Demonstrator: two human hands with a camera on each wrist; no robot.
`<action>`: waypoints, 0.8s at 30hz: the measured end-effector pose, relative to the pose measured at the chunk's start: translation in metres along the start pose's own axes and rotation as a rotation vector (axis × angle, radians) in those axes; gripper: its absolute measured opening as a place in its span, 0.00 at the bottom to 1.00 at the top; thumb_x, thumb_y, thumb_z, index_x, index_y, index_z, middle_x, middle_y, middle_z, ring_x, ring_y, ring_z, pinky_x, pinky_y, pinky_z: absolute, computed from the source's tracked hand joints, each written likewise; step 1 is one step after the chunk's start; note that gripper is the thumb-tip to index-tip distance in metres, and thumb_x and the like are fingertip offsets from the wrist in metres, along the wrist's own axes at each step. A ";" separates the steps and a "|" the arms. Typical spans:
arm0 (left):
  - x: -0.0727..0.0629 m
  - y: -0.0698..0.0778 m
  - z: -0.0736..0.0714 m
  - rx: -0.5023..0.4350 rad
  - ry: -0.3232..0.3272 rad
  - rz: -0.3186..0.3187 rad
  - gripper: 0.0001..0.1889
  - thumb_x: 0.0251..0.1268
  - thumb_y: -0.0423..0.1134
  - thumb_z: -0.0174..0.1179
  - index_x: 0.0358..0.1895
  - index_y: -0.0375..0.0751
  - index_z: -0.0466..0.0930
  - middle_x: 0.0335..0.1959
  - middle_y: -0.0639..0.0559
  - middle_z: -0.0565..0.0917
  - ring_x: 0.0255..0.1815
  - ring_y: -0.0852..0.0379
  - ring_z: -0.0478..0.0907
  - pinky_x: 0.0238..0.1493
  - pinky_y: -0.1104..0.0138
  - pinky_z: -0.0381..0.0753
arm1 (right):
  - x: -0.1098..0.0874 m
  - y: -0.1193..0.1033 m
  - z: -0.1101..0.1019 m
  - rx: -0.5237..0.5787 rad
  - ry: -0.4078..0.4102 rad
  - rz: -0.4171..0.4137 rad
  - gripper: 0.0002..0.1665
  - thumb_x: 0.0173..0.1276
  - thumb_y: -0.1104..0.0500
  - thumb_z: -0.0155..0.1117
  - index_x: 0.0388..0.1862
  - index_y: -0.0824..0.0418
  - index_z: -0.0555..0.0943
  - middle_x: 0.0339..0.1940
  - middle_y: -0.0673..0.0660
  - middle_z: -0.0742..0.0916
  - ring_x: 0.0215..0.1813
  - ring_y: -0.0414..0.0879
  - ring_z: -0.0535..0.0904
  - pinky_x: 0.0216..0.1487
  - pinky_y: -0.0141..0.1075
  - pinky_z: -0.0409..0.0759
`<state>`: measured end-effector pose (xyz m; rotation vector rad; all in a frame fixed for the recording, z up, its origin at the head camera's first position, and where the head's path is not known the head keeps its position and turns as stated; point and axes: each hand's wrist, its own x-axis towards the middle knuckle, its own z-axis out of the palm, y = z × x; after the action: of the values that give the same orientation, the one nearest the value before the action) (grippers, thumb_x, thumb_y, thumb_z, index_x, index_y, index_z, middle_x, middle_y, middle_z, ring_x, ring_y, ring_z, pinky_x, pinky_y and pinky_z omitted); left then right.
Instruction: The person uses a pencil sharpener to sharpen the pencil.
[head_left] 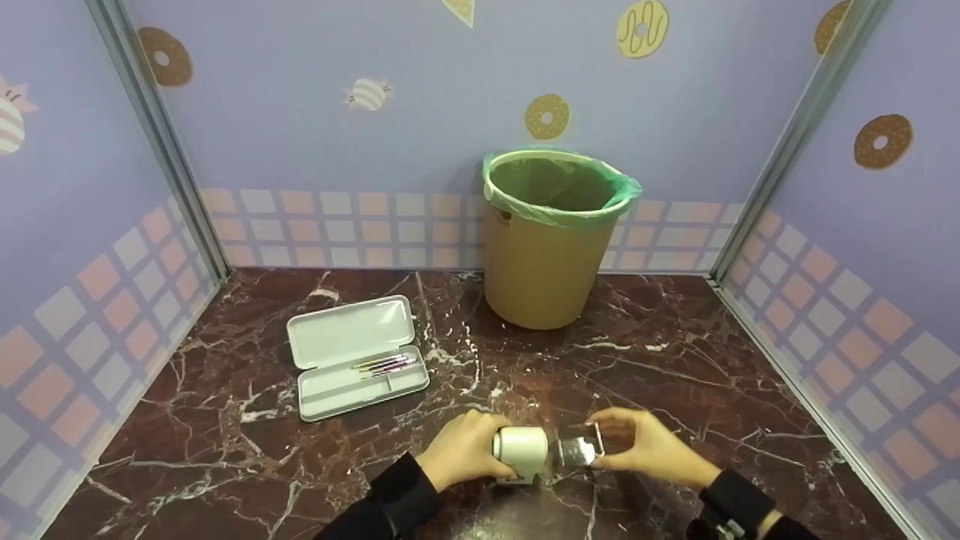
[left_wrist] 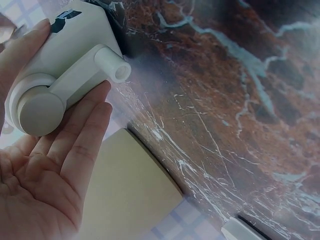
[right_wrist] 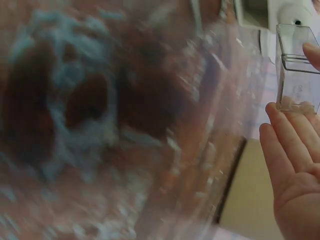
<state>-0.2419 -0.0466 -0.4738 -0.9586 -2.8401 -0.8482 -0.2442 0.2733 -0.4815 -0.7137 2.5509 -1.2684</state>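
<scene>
My left hand (head_left: 466, 448) grips a white crank pencil sharpener (head_left: 523, 448) near the front of the table. Its crank handle (left_wrist: 80, 77) shows in the left wrist view, with fingers beneath the body. Just to the right, my right hand (head_left: 654, 448) pinches a clear plastic shavings drawer (head_left: 577, 451) between thumb and fingers. A small gap separates the drawer from the sharpener. In the right wrist view, the sharpener's open drawer slot (right_wrist: 252, 12) faces the drawer. Whether shavings lie inside the drawer is hard to tell.
An open white pencil case (head_left: 337, 397) with several pencils (head_left: 386, 365) lies at the left on the dark marble-patterned table (head_left: 247, 465). A tan trash bin (head_left: 544, 277) lined with a green bag stands at the back. Patterned walls enclose three sides.
</scene>
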 end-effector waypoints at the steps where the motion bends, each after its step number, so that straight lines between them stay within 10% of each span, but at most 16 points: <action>1: 0.000 0.000 0.000 0.001 -0.002 0.001 0.25 0.37 0.44 0.83 0.44 0.41 0.88 0.34 0.51 0.91 0.27 0.64 0.80 0.32 0.74 0.80 | 0.000 0.002 0.003 0.002 -0.010 -0.004 0.35 0.59 0.54 0.79 0.62 0.65 0.78 0.62 0.66 0.86 0.61 0.62 0.85 0.63 0.42 0.84; 24: 0.000 0.001 -0.001 -0.011 -0.014 -0.018 0.26 0.37 0.43 0.84 0.44 0.41 0.88 0.34 0.50 0.91 0.28 0.64 0.81 0.33 0.73 0.81 | 0.014 0.009 0.043 0.100 -0.045 -0.018 0.33 0.60 0.55 0.79 0.61 0.65 0.79 0.61 0.65 0.86 0.62 0.61 0.85 0.64 0.44 0.84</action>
<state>-0.2411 -0.0464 -0.4727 -0.9449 -2.8633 -0.8628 -0.2429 0.2411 -0.5140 -0.7375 2.4316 -1.3592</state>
